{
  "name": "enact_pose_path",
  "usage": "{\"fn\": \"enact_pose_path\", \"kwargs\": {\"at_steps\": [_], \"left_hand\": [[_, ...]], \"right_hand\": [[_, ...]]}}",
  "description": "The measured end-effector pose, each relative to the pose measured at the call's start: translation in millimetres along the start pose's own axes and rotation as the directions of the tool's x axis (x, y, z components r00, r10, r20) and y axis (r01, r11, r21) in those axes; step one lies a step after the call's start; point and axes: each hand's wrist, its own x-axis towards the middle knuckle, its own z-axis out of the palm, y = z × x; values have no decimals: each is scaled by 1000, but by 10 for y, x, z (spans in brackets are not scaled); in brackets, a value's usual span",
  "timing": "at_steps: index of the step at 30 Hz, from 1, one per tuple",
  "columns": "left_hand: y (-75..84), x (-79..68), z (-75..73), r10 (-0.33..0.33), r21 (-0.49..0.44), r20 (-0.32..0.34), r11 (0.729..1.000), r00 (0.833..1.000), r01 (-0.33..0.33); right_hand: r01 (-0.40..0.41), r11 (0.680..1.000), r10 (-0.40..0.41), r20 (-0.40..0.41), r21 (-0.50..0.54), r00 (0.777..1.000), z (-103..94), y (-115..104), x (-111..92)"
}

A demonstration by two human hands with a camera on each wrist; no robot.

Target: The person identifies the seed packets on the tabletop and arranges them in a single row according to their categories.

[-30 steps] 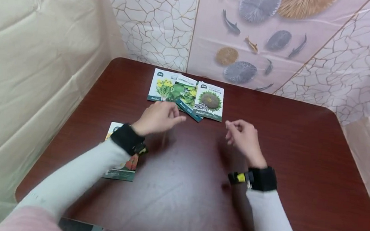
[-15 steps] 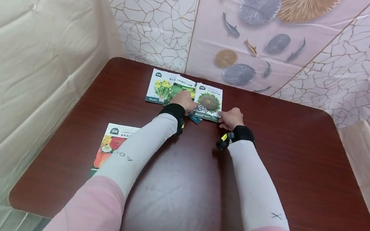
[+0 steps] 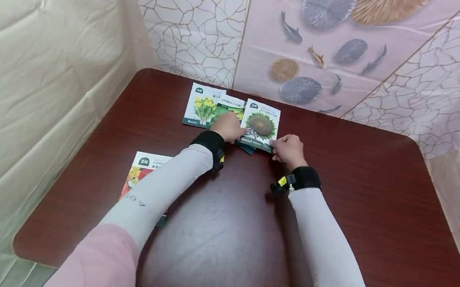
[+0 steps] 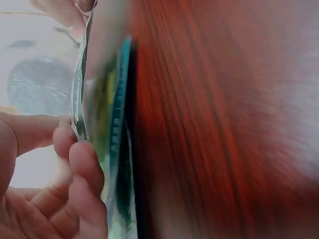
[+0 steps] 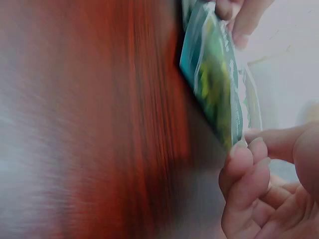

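Note:
Between my two hands is a seed packet (image 3: pixel 260 122) with a sunflower head printed on it. My left hand (image 3: pixel 226 125) pinches its lower left corner between thumb and fingers, as the left wrist view shows. At the lower right corner my right hand (image 3: pixel 289 150) pinches it too. The packet's bottom edge (image 4: pixel 78 94) stands up off the packets beneath. Partly under it and behind my left hand lies a green seed packet (image 3: pixel 233 102). A packet with yellow flowers (image 3: pixel 203 107) lies left of that.
A larger flower seed packet (image 3: pixel 137 173) lies at the table's left, partly covered by my left forearm. The brown table (image 3: pixel 368 186) ends at a patterned cloth backdrop (image 3: pixel 195 32) behind and a beige cloth (image 3: pixel 67 51) on the left.
Both hands have reached forward to the packets and taken hold of the sunflower packet by its lower corners. In the last half second that packet has risen and tilted slightly.

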Motion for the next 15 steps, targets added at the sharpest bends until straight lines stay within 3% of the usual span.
{"fn": "enact_pose_path", "kwargs": {"at_steps": [4,8,12,15], "left_hand": [[-18,-263,-41,93,-12,-73,995,993,-94],[-37,-628,-89,151,-17,-157,988,976,-156],[-31,-1068,-163,226,-73,-252,965,941,-252],[-31,-1382,-188,291,-102,-329,935,898,-340]], "right_hand": [[102,994,-103,-72,-25,992,23,34,-291],[215,975,-222,-145,-61,964,83,28,-682],[317,945,-326,-234,-76,916,124,-24,-1132],[381,921,-388,-291,-83,874,155,-47,-1440]]}}
